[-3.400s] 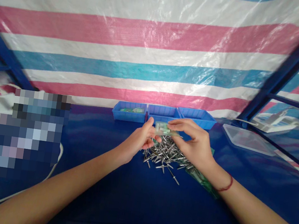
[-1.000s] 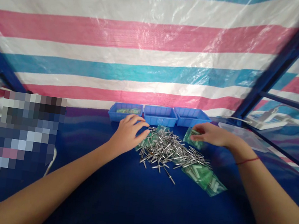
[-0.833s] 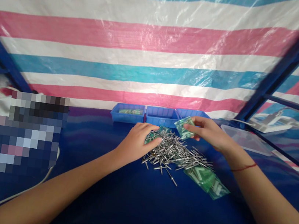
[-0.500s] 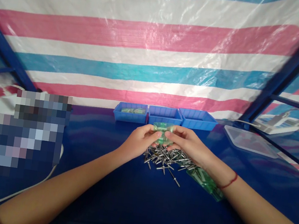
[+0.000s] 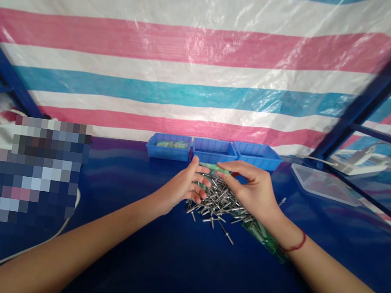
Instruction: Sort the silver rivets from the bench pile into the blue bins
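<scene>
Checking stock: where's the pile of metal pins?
In the head view, right of centre, the pile lies on the table between the left hand and right hand, nearer than the blue bins.

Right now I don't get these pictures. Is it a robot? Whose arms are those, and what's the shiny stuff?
No robot here: these are a person's own bare hands. The camera sits on their head and looks forward and down, so you see roughly what they see.

The shiny things are a pile of metal rivets on a dark blue table. The fingers of the right hand pinch a small green plastic packet. The left hand is beside it, fingers spread; I can't tell if it touches the packet.

Behind the pile stand three blue plastic bins. The left one has more green packets inside. The striped sheet is hanging at the back.
</scene>
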`<state>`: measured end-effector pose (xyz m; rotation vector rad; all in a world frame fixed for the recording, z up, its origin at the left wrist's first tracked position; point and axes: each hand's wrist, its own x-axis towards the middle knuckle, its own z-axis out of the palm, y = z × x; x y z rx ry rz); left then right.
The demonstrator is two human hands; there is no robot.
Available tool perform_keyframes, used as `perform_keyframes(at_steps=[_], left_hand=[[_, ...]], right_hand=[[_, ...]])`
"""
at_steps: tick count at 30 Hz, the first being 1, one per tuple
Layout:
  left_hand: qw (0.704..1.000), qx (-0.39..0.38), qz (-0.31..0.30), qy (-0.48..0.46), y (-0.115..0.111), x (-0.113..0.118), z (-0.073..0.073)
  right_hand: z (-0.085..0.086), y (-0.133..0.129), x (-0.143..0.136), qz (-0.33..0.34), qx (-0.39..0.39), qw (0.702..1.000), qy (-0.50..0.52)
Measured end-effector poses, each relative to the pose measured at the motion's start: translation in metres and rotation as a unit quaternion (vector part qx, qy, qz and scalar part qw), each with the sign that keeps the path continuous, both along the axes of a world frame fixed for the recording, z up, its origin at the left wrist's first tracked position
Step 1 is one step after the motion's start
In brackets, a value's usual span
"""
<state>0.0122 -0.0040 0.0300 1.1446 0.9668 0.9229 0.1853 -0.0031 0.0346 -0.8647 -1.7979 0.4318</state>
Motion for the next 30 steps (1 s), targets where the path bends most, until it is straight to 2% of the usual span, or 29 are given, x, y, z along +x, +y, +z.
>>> perform_keyframes(at_steps=[3, 6, 9, 13, 15, 19, 25, 30], left_hand=[[0.999, -0.024, -0.037, -0.03, -0.001, -0.001, 0.002], [0.998, 0.011, -0.023, -0.057, -0.002, -0.002, 0.004], [0.996, 0.065, -0.015, -0.056, -0.003, -0.003, 0.005], [0.992, 0.123, 0.02, -0.007, -0.003, -0.004, 0.003], [0.987, 0.155, 0.03, 0.028, -0.002, -0.004, 0.002], [0.976, 0.207, 0.021, 0.07, 0.0, -0.004, -0.001], [0.968, 0.237, 0.024, 0.079, 0.0, -0.003, -0.005], [0.957, 0.267, 0.027, 0.109, 0.008, -0.007, -0.004]], right_hand=[[0.0, -0.001, 0.002, 0.02, 0.079, 0.995, -0.058], [0.0, -0.001, 0.002, 0.017, 0.108, 0.99, -0.083], [0.0, 0.0, 0.001, 0.014, 0.067, 0.996, -0.055], [-0.001, 0.001, -0.003, 0.008, -0.09, 0.995, 0.043], [-0.002, 0.001, -0.006, 0.035, -0.137, 0.989, 0.052], [-0.006, 0.002, -0.011, 0.084, -0.139, 0.986, 0.033], [-0.006, 0.001, -0.008, 0.023, -0.096, 0.995, -0.003], [-0.001, 0.001, -0.007, 0.037, -0.102, 0.994, -0.01]])
